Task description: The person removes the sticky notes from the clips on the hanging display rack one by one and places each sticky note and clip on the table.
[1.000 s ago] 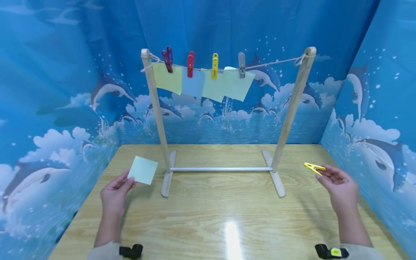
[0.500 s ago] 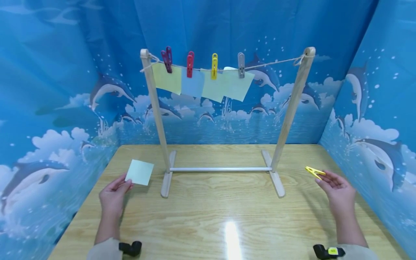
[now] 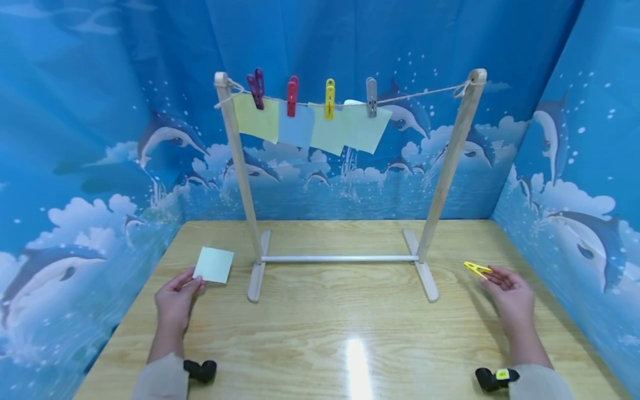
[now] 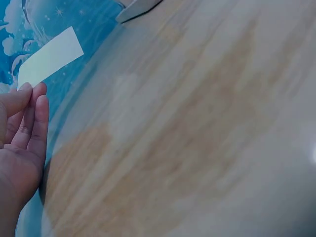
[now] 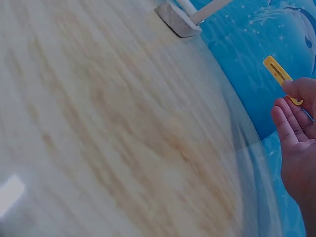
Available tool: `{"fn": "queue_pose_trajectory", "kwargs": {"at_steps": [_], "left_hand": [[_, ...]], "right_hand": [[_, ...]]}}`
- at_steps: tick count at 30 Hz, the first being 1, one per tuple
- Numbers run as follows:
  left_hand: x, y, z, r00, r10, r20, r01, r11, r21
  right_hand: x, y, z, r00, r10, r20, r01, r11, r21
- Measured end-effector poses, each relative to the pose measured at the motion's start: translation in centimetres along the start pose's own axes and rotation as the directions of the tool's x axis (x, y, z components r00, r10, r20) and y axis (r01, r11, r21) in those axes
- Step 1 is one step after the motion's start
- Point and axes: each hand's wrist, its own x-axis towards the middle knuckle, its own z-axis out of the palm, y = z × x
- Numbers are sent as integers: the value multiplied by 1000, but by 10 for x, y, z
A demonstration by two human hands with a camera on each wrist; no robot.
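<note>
My left hand (image 3: 175,297) pinches a pale green paper square (image 3: 214,265) by its near left corner, between thumb and fingers; the left wrist view shows the same paper (image 4: 52,57) held up at its lower end. At the right, my right hand (image 3: 512,297) holds a yellow clothespin (image 3: 477,269) by one end. In the right wrist view, that clothespin (image 5: 276,70) sticks out past the thumb. Both hands are above the table, outside the two posts of a wooden rack.
The rack's string (image 3: 415,96) carries several paper squares, overlapping in part, under a purple clothespin (image 3: 256,89), a red one (image 3: 292,96), a yellow one (image 3: 330,99) and a grey one (image 3: 371,97). A white bar (image 3: 340,259) joins the rack's feet. Dolphin-print curtains surround the wooden table (image 3: 300,322).
My right hand has moved left and slightly down with the yellow clothespin. The paper in my left hand has shifted slightly left and down. The rack and its papers look the same.
</note>
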Motion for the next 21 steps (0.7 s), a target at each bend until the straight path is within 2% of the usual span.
{"fn": "queue_pose_trajectory", "kwargs": {"at_steps": [3, 7, 12, 14, 19, 21], "left_hand": [[4, -1, 1, 1000, -8, 13, 8, 999, 40], [8, -3, 4, 999, 11, 49, -15, 997, 79], [12, -4, 7, 999, 25, 42, -30, 991, 132], [13, -5, 7, 998, 33, 48, -41, 987, 158], [15, -6, 7, 996, 75, 57, -87, 966, 243], [16, -7, 8, 995, 90, 51, -100, 958, 269]], "right_hand": [[4, 4, -2, 1000, 7, -1, -7, 996, -89], [10, 7, -4, 1000, 29, 8, -27, 984, -174], [17, 8, -2, 999, 52, 13, -47, 967, -250], [19, 9, -1, 999, 45, 10, -39, 944, -329], [23, 10, 1, 999, 37, -21, -42, 831, -555], [24, 11, 2, 998, 58, -37, -68, 814, -577]]}}
